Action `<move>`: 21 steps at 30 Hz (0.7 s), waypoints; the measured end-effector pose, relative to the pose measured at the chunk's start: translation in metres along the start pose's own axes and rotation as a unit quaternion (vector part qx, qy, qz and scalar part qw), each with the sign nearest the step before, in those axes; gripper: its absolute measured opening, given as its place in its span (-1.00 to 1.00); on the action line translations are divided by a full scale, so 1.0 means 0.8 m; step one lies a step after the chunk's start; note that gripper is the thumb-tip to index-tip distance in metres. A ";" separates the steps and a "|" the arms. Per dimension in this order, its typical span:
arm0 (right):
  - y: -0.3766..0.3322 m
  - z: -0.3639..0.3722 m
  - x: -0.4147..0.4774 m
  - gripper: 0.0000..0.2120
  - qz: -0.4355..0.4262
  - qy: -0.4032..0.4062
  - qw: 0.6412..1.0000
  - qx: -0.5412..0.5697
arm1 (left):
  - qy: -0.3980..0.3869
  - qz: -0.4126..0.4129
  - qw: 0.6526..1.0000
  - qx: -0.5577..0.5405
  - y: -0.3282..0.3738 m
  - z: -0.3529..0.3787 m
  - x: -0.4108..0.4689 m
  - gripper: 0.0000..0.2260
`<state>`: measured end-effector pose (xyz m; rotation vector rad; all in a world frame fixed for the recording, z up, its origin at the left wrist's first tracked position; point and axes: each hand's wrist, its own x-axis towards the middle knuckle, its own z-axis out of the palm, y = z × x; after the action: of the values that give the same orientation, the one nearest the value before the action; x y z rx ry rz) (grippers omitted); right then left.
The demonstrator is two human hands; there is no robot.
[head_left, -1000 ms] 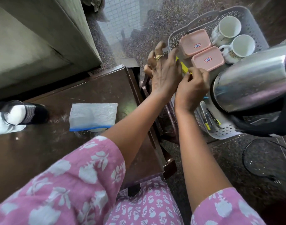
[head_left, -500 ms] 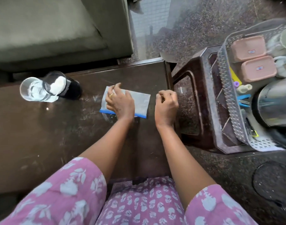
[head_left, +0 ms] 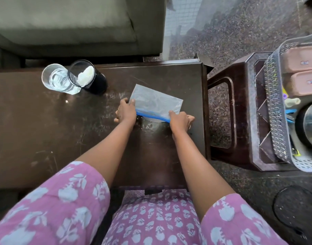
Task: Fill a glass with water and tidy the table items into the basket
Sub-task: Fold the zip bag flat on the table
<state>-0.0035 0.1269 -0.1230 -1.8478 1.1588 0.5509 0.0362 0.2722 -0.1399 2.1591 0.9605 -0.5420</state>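
Bag (head_left: 157, 103) flat on desk (head_left: 63, 138) near right edge, long axis left-right, blue zip side toward person. Left hand (head_left: 126, 111) grips zip's left end; right hand (head_left: 180, 121) pinches its right end. Basket (head_left: 275, 112) on stool (head_left: 243, 110) beyond right edge, right hand nearer. Glass (head_left: 54, 78) and mesh cup (head_left: 91, 80) by far edge, out of way.

basket (head_left: 275, 110): right side cut off by picture edge.
steel kettle (head_left: 309, 126), inside basket: only left part shows.
pink boxes (head_left: 296, 57), basket's far end: labels unreadably small.
zip bag (head_left: 157, 103), left of basket: near corners hidden under left hand (head_left: 126, 111), right hand (head_left: 180, 121).
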 end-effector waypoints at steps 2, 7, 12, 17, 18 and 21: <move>0.001 0.000 -0.001 -0.66 0.009 0.009 1.000 0.023 | -0.002 0.003 1.000 0.004 -0.002 0.000 -0.006 -0.69; 0.008 -0.010 -0.003 -0.77 0.002 0.043 0.994 0.100 | -0.015 0.015 1.000 -0.022 -0.004 0.005 -0.022 -0.72; 0.012 -0.050 0.002 -0.81 -0.011 0.108 0.983 0.146 | -0.030 0.060 0.996 -0.058 0.022 0.023 -0.057 -0.75; 0.012 -0.097 0.013 -0.89 -0.032 0.176 0.972 0.150 | -0.030 0.087 0.991 -0.096 0.063 0.053 -0.096 -0.77; 0.009 -0.108 0.014 -0.89 -0.037 0.189 0.970 0.150 | -0.029 0.090 0.990 -0.101 0.074 0.059 -0.105 -0.76; -0.006 -0.146 0.017 -0.87 -0.058 0.231 0.961 0.142 | -0.021 0.087 0.987 -0.133 0.112 0.077 -0.132 -0.75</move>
<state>-0.0017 0.0224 -0.0691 -1.8226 1.3370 -0.1258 0.0324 0.1337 -0.0783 1.9598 0.7640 -0.3517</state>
